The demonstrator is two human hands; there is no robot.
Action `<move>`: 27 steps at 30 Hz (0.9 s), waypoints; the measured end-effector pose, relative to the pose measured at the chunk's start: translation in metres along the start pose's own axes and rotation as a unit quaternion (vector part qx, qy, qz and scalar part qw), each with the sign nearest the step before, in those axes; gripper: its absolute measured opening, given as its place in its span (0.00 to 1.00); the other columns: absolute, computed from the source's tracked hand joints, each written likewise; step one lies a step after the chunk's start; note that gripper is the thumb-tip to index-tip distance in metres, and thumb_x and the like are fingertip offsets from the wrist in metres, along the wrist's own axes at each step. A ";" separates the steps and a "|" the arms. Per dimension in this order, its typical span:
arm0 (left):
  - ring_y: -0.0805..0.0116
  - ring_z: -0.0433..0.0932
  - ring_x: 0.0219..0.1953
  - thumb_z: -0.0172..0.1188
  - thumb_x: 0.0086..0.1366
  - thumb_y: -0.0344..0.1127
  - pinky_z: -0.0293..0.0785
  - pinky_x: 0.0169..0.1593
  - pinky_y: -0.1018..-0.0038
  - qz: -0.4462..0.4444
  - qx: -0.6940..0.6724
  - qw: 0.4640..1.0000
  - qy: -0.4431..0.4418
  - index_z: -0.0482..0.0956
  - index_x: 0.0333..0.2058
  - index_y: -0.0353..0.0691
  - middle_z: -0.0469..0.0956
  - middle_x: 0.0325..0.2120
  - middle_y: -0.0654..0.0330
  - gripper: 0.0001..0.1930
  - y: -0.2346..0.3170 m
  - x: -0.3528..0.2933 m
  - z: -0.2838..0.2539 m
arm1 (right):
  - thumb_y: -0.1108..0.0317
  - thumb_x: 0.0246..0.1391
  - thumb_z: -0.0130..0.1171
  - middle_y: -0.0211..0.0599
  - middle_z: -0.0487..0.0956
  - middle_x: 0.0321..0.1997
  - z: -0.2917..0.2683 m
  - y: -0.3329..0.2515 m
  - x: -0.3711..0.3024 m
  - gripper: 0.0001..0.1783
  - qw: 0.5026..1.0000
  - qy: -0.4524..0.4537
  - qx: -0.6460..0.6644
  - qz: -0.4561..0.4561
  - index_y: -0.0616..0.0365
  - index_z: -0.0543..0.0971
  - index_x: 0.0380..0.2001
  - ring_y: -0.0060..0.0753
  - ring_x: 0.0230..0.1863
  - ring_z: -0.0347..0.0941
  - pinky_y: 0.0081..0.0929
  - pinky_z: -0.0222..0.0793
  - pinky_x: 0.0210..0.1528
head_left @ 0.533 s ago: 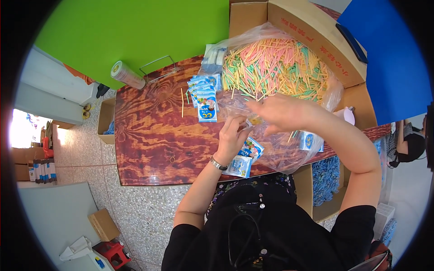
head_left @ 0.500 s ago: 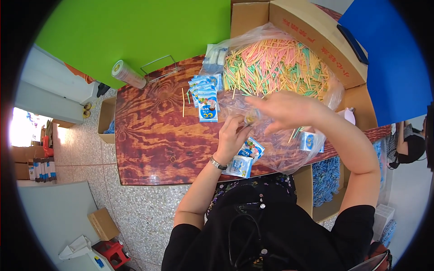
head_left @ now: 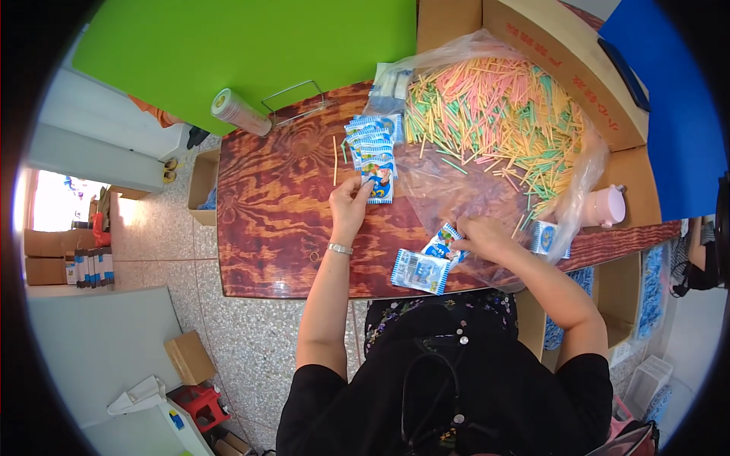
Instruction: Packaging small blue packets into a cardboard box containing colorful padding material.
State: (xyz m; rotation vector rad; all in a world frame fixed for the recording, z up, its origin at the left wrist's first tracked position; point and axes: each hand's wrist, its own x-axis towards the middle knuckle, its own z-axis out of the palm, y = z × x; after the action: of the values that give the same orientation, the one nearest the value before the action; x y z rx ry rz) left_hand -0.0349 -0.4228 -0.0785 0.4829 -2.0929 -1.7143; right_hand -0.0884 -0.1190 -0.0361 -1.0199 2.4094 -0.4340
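Near the middle of the table, my left hand [head_left: 349, 207] pinches the edge of a blue-and-white snack packet [head_left: 382, 190]. That packet is the nearest in an overlapping row of similar packets [head_left: 372, 142]. Further right, my right hand [head_left: 488, 239] has its fingers closed on the corner of another small blue-and-white packet [head_left: 439, 245]. A clear-fronted packet [head_left: 420, 272] lies beside it, close to the front edge. Beyond my right hand is a big heap of thin pastel sticks [head_left: 494, 114], pink, yellow and green, on a clear plastic sheet [head_left: 433, 182].
An open cardboard box [head_left: 563, 68] on its side holds the heap. A pink cup [head_left: 604, 207] and another packet [head_left: 545, 238] are at the right. A cylindrical tub [head_left: 239, 112] and wire stand [head_left: 296, 102] are at the back left. Loose sticks [head_left: 335, 161] lie left of the row.
My left hand has moved left from the middle onto the row of packets, where one more packet seems to lie. My right hand has come back from the heap to the packets near the front edge.
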 end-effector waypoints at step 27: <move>0.51 0.75 0.46 0.70 0.53 0.44 0.75 0.48 0.62 0.312 0.262 0.852 -0.330 0.74 0.45 0.36 0.71 0.44 0.51 0.26 0.045 -0.107 0.052 | 0.73 0.47 0.56 0.39 0.78 0.34 0.006 0.012 -0.019 0.16 0.964 0.222 -0.080 -0.124 0.57 0.77 0.43 0.43 0.38 0.77 0.36 0.74 0.40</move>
State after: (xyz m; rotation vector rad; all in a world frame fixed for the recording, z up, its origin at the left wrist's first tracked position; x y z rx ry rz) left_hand 0.0305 -0.3177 -0.0524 -0.7147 -2.7578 -0.9691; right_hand -0.0802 -0.0977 -0.0404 -1.4341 2.7523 -0.6181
